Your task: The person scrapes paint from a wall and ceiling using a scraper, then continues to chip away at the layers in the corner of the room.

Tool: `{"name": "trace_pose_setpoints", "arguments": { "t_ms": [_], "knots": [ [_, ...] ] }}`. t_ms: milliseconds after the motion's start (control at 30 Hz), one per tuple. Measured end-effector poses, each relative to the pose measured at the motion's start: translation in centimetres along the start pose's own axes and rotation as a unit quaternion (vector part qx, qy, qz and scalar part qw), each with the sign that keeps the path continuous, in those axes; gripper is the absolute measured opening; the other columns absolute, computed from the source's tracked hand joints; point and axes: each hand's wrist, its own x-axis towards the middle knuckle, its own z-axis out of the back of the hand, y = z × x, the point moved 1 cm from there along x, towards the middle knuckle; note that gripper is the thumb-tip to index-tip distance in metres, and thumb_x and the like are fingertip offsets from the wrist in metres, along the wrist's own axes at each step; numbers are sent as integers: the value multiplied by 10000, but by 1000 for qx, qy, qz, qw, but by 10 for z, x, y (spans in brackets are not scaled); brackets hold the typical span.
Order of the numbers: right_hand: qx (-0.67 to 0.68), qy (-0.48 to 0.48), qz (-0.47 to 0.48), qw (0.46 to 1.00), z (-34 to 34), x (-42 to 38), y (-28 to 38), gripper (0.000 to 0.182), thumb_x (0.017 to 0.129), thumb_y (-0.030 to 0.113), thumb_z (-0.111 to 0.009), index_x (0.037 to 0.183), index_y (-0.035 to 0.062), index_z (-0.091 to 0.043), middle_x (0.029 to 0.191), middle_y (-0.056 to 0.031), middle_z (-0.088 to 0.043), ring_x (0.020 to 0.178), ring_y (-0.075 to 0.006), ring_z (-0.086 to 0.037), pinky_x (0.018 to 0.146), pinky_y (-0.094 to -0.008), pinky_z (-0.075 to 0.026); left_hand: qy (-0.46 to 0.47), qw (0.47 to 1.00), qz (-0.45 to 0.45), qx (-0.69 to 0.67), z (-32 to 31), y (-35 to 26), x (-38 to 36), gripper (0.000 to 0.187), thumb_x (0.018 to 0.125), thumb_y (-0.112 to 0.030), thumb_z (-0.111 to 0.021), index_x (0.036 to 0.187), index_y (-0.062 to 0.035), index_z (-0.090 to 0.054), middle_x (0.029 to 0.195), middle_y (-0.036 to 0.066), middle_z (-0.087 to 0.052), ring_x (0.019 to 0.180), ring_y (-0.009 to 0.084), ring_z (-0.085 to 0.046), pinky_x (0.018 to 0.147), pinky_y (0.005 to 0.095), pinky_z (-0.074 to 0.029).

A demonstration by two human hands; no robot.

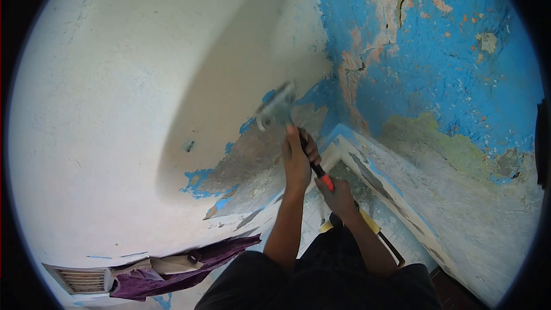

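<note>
Both hands are on a long-handled scraper (277,106) with a wide grey metal head and a black and red handle. My left hand (297,155) is wrapped round the upper handle, just below the head. Lower down, my right hand (337,195) grips the handle by its red end. The head is slightly blurred and overlaps the pale wall (229,92) near the corner, beside ragged patches of blue paint (201,183) and bare grey plaster (241,161).
To the right, a blue wall (425,80) has peeling paint and cracks. A white-edged ledge (396,201) runs down from the corner. Purple cloth (172,275) lies at lower left beside a vent grille (83,281). Something yellow (370,222) shows below my right arm, above the tiled floor (402,235).
</note>
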Motion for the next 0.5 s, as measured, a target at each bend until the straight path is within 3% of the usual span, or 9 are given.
{"name": "trace_pose_setpoints", "arguments": {
  "t_ms": [167,333,433,500],
  "knots": [
    [-29,-4,-43,999,-20,-33,-72,446,919,372,-603,746,-39,-593,526,-131,-494,476,-179,-447,489,-360,-386,-38,995,91,23,44,85,-4,480,943,-598,-418,799,-140,-400,587,-52,-317,458,60,-306,419,239,-300],
    [37,15,-130,991,-25,-23,-72,513,939,405,-569,690,-43,-555,508,-93,-454,481,-151,-432,481,-364,-363,-35,994,77,71,24,68,10,477,962,-564,-408,744,-141,-376,570,-52,-325,445,48,-310,403,228,-279],
    [96,23,-129,987,-26,-16,-63,554,949,466,-525,604,33,-522,481,-7,-471,424,-101,-486,428,-304,-393,-26,992,71,105,13,51,13,477,942,-586,-439,761,-147,-392,578,-57,-324,454,50,-305,408,228,-271],
    [93,29,-144,985,-27,-18,-66,560,951,472,-518,600,35,-519,475,-8,-468,425,-98,-489,424,-293,-385,-29,992,57,106,17,60,13,475,945,-580,-438,755,-147,-392,574,-59,-323,451,50,-302,405,226,-263]
  ]
}}
